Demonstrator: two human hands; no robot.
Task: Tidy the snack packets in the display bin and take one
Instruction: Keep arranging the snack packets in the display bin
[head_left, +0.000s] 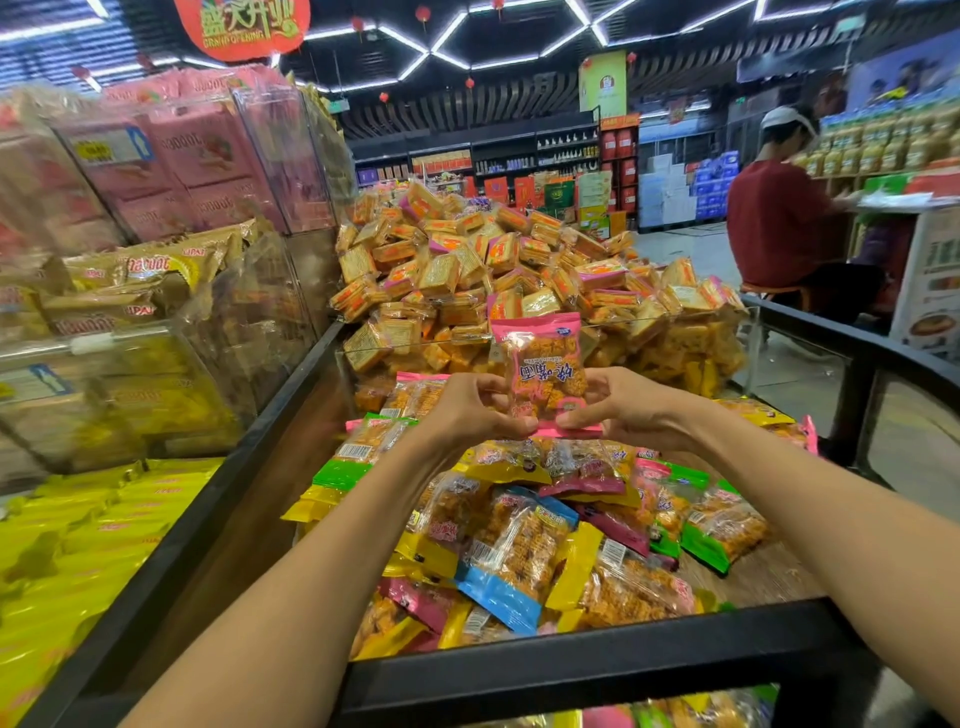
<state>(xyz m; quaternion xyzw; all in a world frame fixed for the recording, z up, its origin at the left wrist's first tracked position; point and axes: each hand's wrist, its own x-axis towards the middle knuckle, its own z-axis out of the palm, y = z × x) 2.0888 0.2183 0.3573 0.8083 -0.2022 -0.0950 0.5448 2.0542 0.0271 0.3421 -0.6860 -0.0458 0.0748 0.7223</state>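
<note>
Up at centre frame, a pink snack packet (543, 374) stands upright above the display bin (587, 657), its print upside down. Both hands pinch its bottom seam: the left hand (470, 410) at the packet's 8 o'clock corner, the right hand (626, 408) at its 4 o'clock corner, fingers curled round the edges. Below, towards 6 o'clock, loose packets (519, 551) in yellow, blue, green and pink lie jumbled in the bin. At 12 o'clock rises a heap of orange wafer packs (498, 270).
</note>
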